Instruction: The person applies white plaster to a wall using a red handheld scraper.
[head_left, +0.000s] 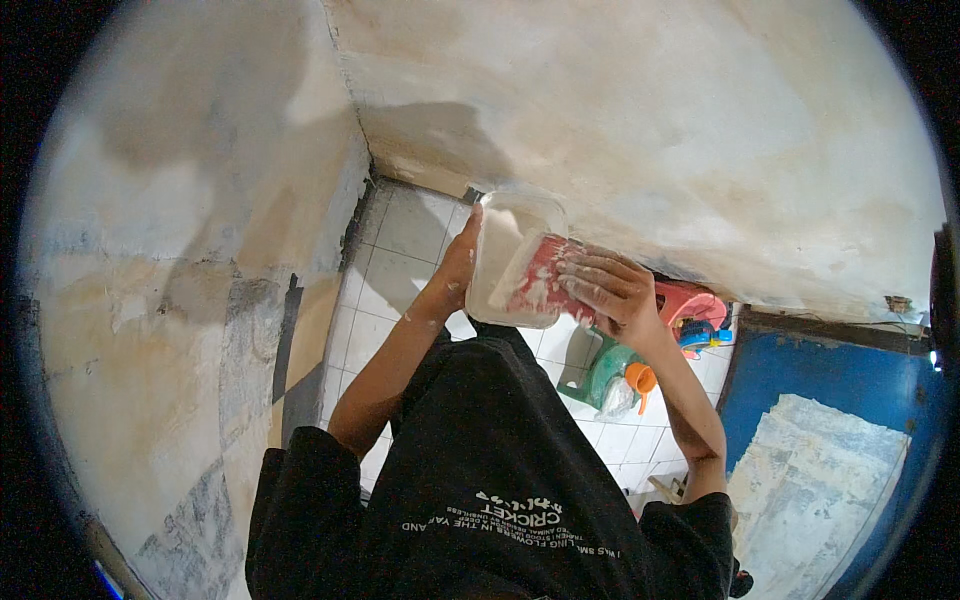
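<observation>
In the head view my left hand grips the left side of a clear plastic tub that holds white paste. My right hand, dusted with white, has its fingers pressed on a flat red scraper smeared with the paste. The scraper lies over the right part of the tub, tilted, and hides some of what is inside.
Patchy plastered walls meet in a corner above a white tiled floor. Below right are a pink plastic item, a blue-and-black object, a green container and an orange cup. A blue panel is at right.
</observation>
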